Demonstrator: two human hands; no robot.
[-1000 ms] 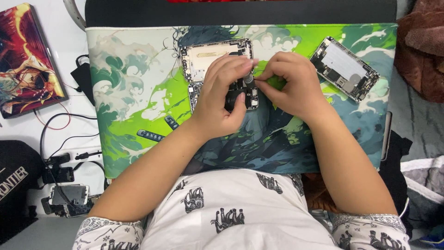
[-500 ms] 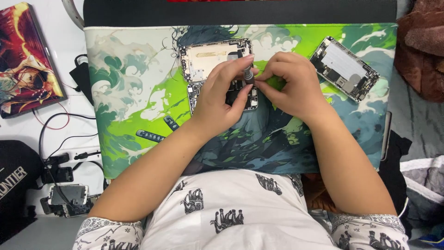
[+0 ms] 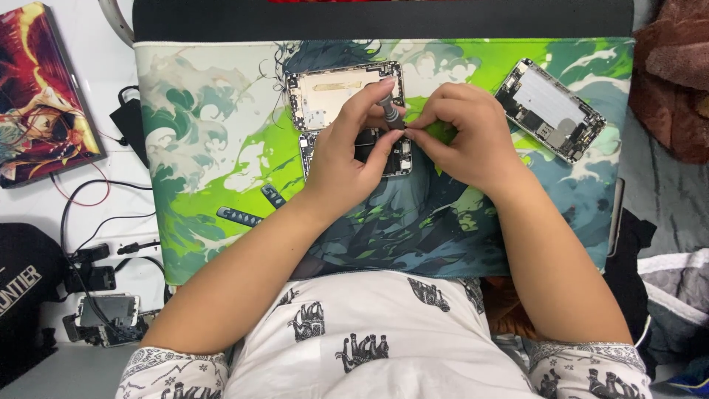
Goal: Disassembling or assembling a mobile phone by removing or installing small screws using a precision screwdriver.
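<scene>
An opened phone lies in two parts at the middle of the green patterned mat (image 3: pixel 221 148): a metal rear housing (image 3: pixel 332 92) and, just below it, a dark inner half (image 3: pixel 373 151), mostly hidden by my fingers. My left hand (image 3: pixel 347 159) rests on that lower half and holds a small grey screwdriver (image 3: pixel 389 111) between thumb and forefinger. My right hand (image 3: pixel 461 137) meets it from the right, its fingertips pinched at the screwdriver's lower end. What the tip touches is hidden.
A second opened phone (image 3: pixel 550 109) lies at the mat's upper right. Two small dark tool pieces (image 3: pixel 240 216) (image 3: pixel 273 196) sit on the mat to the left. Cables and chargers (image 3: pixel 96 251), a colourful box (image 3: pixel 37 103) and a brown cloth (image 3: pixel 676 74) surround the mat.
My hands have stayed over the phone. The left forefinger has risen along the screwdriver, and the view has shifted slightly.
</scene>
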